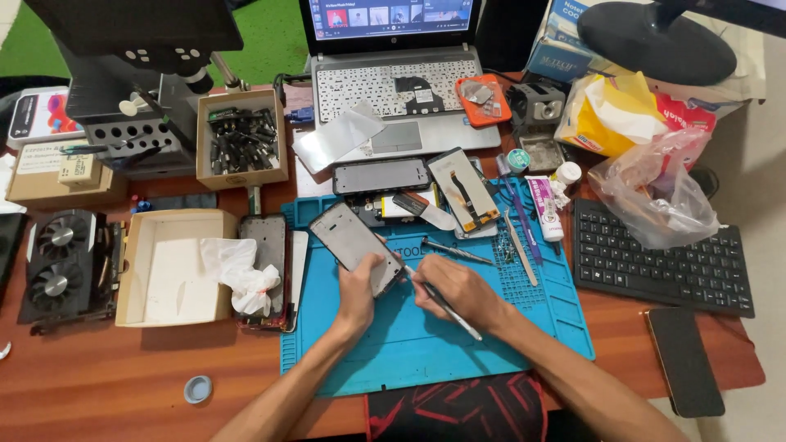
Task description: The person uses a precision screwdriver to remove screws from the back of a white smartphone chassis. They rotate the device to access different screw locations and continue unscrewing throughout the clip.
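Currently a dark phone frame [354,245] is gripped at its near end by the left hand [358,295], fingers wrapped around the lower edge. The frame is tilted; its long axis runs from the hand up and to the left, over the blue work mat [426,344]. A slim metal tool [442,304] is pinched pen-style in the right hand [458,290], fingers closed on the shaft. The tip is aimed left at the frame's lower right corner, just beside the left thumb; actual contact cannot be confirmed. The handle trails down-right past the wrist. Both hands are close together, with the right hand set just right of the frame. Tweezers [521,250] and a second screwdriver [457,251] are left on the mat further back.
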